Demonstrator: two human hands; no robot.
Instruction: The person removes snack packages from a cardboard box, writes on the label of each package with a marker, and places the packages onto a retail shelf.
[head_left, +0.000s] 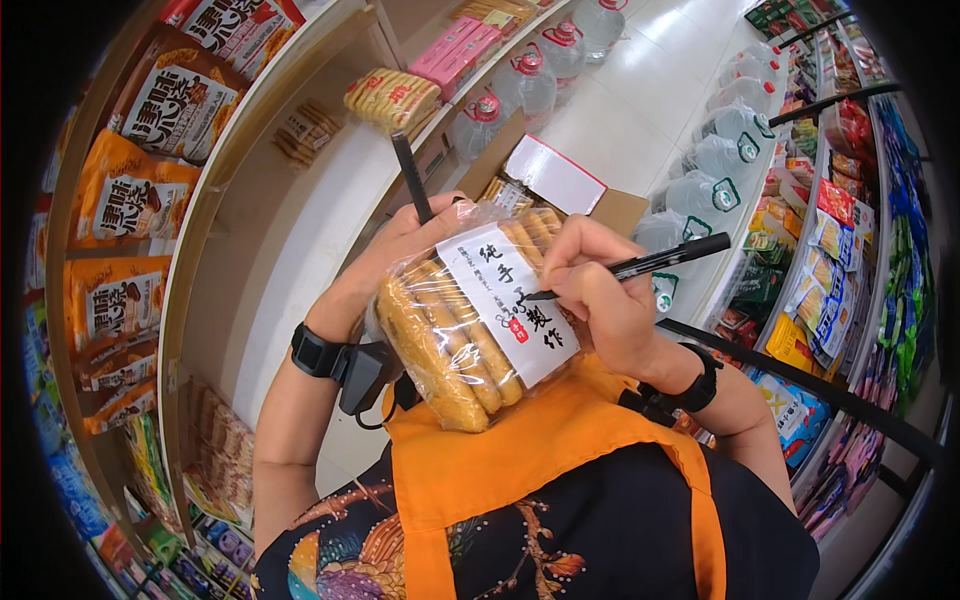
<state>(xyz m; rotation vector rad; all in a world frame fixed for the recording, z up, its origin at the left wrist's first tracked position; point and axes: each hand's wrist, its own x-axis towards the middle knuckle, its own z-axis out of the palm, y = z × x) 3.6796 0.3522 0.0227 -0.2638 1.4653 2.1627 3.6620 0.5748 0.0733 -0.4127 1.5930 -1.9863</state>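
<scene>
A clear plastic package of long golden pastry sticks (450, 337) is tilted in front of my chest. My left hand (397, 240) grips its far left corner, and a slim black stick (409, 172), perhaps a pen or a cap, rises between those fingers. In my right hand (611, 307) is a black marker (671, 256), its tip at the white paper label (499, 285) on the package. The label bears printed characters, a red stamp and small handwritten marks near the tip. Part of the left fingers is hidden behind the package.
An open cardboard box (626, 214) with more packages stands beyond my hands. The white shelf (300, 232) on the left carries a biscuit pack (394, 94) and pink boxes (457, 54). Large water bottles (529, 82) line the aisle. Snack racks (817, 247) stand at the right.
</scene>
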